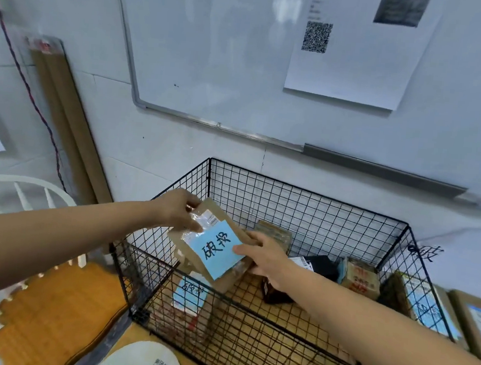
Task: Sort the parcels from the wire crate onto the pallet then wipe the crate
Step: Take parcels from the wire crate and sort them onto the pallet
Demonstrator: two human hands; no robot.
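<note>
A black wire crate (313,201) stands against the white wall. Over its left part I hold a flat brown parcel (215,209) with a blue handwritten label (217,248). My left hand (177,209) pinches its upper left corner. My right hand (267,259) grips its right edge from below. Inside the crate lie several more parcels: a brown one with a blue label (190,294) at the front left, a brown box (275,232) at the back, a black box (320,265) and a printed carton (360,277) at the right.
Two brown parcels with blue labels (426,306) lean outside the crate's right wall. An orange foam mat (54,305) covers the floor at left. A white chair (20,189) and tall cardboard strips (69,126) stand at left. A whiteboard (216,49) hangs above.
</note>
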